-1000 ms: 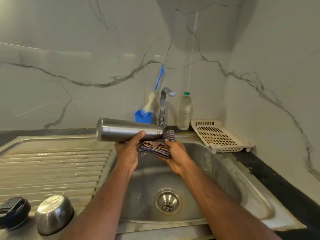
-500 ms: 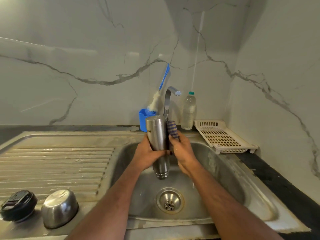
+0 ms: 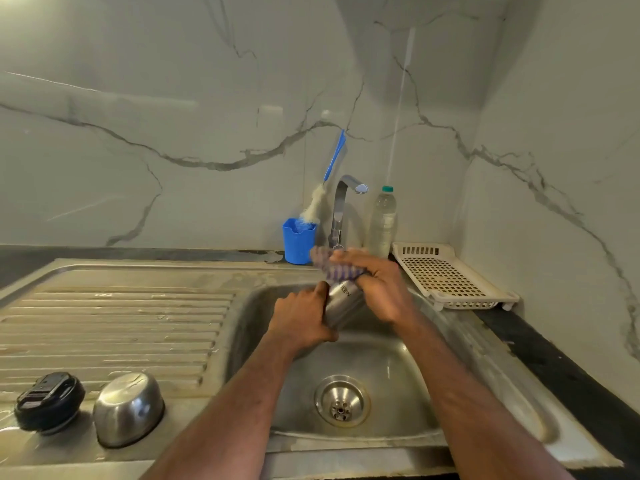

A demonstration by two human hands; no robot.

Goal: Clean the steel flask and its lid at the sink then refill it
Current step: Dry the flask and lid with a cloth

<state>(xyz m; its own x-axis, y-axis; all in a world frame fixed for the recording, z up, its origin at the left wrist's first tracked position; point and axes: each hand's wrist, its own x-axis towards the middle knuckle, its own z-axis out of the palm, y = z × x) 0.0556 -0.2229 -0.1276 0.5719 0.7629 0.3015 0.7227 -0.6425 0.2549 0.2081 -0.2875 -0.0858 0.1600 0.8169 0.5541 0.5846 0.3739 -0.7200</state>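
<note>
Above the sink (image 3: 450, 344), left hand (image 3: 300, 318) grips the flask (image 3: 341, 306) — right hand (image 3: 375, 289) clamps a cloth (image 3: 332, 268) on it; seemingly wet, it could slip and drop.

Both forearms reach in from 6 o'clock, converging above centre. Left hand (image 3: 301, 317) curled, gripping at 10 o'clock of the meeting point. Right hand (image 3: 374, 289) at 2 o'clock, knuckles up, fingers seemingly clenched, blurred.

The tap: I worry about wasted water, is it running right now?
Off, as far as shows: no stream falls from the tap's spout, and the flask in both hands sits below it, over the sink.
</note>
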